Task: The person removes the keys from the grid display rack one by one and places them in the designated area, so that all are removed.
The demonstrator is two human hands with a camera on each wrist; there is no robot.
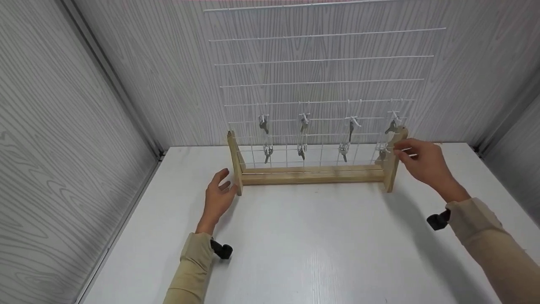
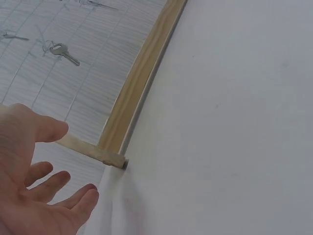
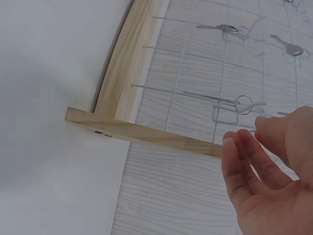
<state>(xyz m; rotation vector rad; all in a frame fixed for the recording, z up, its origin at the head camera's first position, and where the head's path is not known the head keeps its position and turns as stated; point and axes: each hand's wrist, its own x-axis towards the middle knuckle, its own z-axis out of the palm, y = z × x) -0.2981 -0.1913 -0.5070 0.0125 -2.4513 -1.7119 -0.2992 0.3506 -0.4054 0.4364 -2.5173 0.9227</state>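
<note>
A wire grid rack with a wooden base bar stands at the table's back, with several keys hanging on its white hooks in two rows. My left hand is beside the left wooden upright, thumb and fingers spread apart, holding nothing. At the opposite end, my right hand is by the right wooden upright, its fingers slightly bent and its thumb apart from them. Close to those fingertips, in the right wrist view, keys hang by a ring on a hook. A single key shows clearly in the left wrist view.
The rack stands on a white table. Grey wood-grain panels rise behind it and along the left side. Bare wire rows of the grid extend high above the keys.
</note>
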